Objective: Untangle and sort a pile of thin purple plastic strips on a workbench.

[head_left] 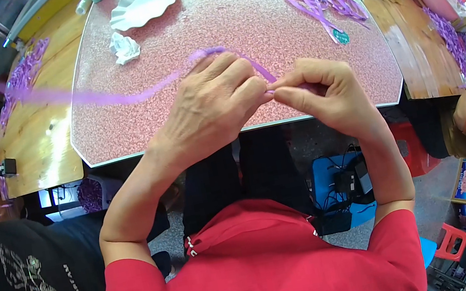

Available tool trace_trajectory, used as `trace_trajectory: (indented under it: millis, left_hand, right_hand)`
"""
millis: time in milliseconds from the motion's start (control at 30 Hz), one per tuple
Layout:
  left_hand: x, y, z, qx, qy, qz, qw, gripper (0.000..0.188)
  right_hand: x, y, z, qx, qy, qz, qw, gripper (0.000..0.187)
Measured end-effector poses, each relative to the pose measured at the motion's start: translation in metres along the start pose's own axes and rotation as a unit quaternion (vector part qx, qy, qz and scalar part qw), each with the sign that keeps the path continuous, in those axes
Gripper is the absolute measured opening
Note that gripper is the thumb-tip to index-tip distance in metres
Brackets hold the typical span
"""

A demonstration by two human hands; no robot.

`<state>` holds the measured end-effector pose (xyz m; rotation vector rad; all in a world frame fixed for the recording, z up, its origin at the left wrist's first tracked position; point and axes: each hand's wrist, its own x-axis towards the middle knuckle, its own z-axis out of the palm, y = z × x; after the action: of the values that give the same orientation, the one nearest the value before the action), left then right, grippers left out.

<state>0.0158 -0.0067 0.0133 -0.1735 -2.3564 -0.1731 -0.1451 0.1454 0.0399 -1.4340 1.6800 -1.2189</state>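
Note:
A long purple ribbon [140, 93] runs through both my hands above the near part of the pink table. My left hand [215, 95] is closed on it, back upward, with a loop passing over the knuckles. The ribbon's tail sweeps off to the left, blurred by motion. With thumb and forefinger my right hand [326, 88] pinches the ribbon close to the left fingertips. The fingers hide the exact spot where the two hands meet.
A pile of purple ribbons [323, 2] with a green tag lies at the far right of the table [136, 128]. A white scalloped dish [143, 5] and a crumpled white tissue [124, 47] are at the far left. People sit close on both sides, with more ribbons before them.

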Motion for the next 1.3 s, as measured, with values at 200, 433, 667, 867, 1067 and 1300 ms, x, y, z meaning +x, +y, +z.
trace_trajectory:
  millis: [200, 433, 667, 867, 1067, 1300]
  left_hand:
    - [-0.006, -0.013, -0.007, -0.247, -0.127, -0.062, 0.959, 0.009]
    - [-0.009, -0.028, -0.016, -0.426, -0.264, -0.155, 0.851, 0.022]
    - [-0.014, -0.017, -0.016, -0.544, -0.233, -0.335, 0.733, 0.038]
    - [-0.020, -0.001, -0.005, -0.519, -0.084, -0.338, 0.781, 0.027]
    - [-0.007, 0.004, -0.006, -0.352, -0.058, -0.284, 0.890, 0.016]
    - [-0.008, 0.003, -0.004, -0.364, -0.073, -0.298, 0.879, 0.005]
  right_hand:
    - [-0.003, 0.012, 0.005, 0.005, 0.008, -0.005, 1.000, 0.010]
    - [-0.004, 0.017, 0.009, 0.070, -0.018, -0.022, 0.997, 0.006]
    - [0.000, 0.021, -0.003, 0.122, 0.017, 0.024, 0.992, 0.011]
    - [-0.001, 0.020, -0.006, 0.131, 0.044, 0.037, 0.990, 0.012]
    - [-0.001, 0.016, -0.006, 0.133, 0.044, 0.050, 0.989, 0.010]
    - [-0.001, 0.014, -0.003, 0.109, 0.050, 0.040, 0.992, 0.009]
